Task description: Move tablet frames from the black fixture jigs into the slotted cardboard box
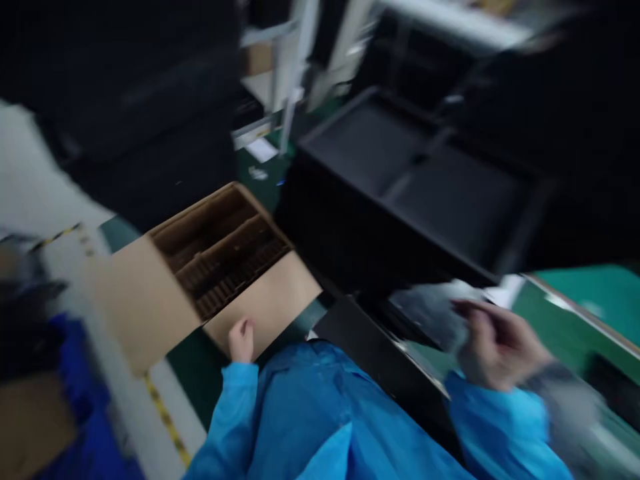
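My left hand (242, 339), in a blue sleeve, is curled closed over the near flap of an open cardboard box (270, 300); whether anything is in it cannot be made out. Inside the box, rows of small dark parts (220, 290) stand between cardboard dividers. On the right, my right hand (500, 343) is closed on a crumpled, translucent plastic bag (440, 310), which hangs out to the left of the fingers. The bag's contents are blurred.
Two black trays (425, 167) lie beyond the box. A green work surface (555, 320) is at the right. Blue crates (85, 407) stand at the lower left, beside yellow-black floor tape (167, 420). A grey sleeve (575, 407) shows beside my right arm.
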A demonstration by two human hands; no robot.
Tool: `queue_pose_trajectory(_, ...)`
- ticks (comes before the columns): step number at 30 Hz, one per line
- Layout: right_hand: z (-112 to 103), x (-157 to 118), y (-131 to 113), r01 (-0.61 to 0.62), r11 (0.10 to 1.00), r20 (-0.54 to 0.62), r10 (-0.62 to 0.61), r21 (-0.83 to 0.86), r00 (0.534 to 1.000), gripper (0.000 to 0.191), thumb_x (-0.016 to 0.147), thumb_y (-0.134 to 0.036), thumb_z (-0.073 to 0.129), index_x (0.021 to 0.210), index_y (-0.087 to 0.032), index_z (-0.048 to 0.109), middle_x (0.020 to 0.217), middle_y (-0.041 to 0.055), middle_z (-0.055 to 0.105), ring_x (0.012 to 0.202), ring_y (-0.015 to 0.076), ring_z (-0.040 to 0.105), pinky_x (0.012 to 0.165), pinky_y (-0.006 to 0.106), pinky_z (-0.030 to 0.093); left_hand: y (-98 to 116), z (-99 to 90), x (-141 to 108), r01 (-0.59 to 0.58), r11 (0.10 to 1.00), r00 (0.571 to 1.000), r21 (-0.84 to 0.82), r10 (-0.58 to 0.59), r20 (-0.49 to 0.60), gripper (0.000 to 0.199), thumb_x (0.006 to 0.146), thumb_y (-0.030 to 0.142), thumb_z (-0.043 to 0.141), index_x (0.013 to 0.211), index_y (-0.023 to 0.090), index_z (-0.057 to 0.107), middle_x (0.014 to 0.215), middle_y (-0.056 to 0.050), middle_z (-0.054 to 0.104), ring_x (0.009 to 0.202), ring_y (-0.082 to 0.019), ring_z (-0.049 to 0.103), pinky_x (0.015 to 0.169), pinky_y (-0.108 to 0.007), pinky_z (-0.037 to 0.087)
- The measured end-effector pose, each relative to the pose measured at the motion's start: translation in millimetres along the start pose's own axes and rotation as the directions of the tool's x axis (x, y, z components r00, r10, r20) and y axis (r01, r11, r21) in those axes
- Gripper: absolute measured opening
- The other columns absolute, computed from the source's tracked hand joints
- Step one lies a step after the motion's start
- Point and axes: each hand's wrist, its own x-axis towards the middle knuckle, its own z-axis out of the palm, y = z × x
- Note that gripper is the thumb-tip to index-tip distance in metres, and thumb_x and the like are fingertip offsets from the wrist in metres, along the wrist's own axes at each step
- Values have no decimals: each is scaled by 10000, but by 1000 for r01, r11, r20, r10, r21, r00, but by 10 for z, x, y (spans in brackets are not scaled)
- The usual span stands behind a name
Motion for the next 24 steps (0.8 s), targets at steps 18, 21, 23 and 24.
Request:
queue_pose_trajectory(18, -1658, -1293, 2287, -655, 753, 412, 575, 73, 707, 359, 869, -424, 470, 1036, -169, 661, 1028, 108, 699, 912, 226, 662, 818, 358, 545, 856, 2987, -1482, -933, 358, 274, 38, 637, 721, 376, 848, 326, 518, 1176, 181, 628, 1306, -125, 587, 1252, -264, 514, 1075, -428, 407)
queue_pose_trajectory(21, -1545, -1264, 2821, -732, 671, 582, 551, 117, 598, 454, 830, -435, 530, 1175, -153, 613, 1196, 133, 639, 1077, 261, 614, 947, 415, 494, 1327, 3648, -1542, -845, 286, 533, 451, 520, 668, 571, 816, 365, 588, 1329, 130, 500, 1453, -193, 420, 1371, -335, 358, 1098, -482, 344)
queue_pose_trajectory(23, -1309, -1133, 3013, -768, 623, 670, 510, 144, 539, 554, 793, -424, 590, 1270, -144, 556, 1314, 146, 565, 1174, 279, 560, 1031, 449, 428, 1602, 3905, -1562, -729, 303, 679, 613, 426, 597, 633, 825, 367, 583, 1376, 91, 437, 1461, -239, 384, 1372, -348, 355, 1084, -468, 354)
queue_pose_trajectory(24, -1158, -1051, 3059, -788, 592, 694, 495, 170, 522, 602, 782, -415, 608, 1309, -139, 523, 1365, 151, 521, 1213, 283, 530, 1062, 458, 395, 1697, 3977, -1577, -686, 322, 723, 652, 398, 564, 639, 833, 361, 574, 1387, 80, 421, 1451, -252, 390, 1363, -348, 370, 1079, -458, 358)
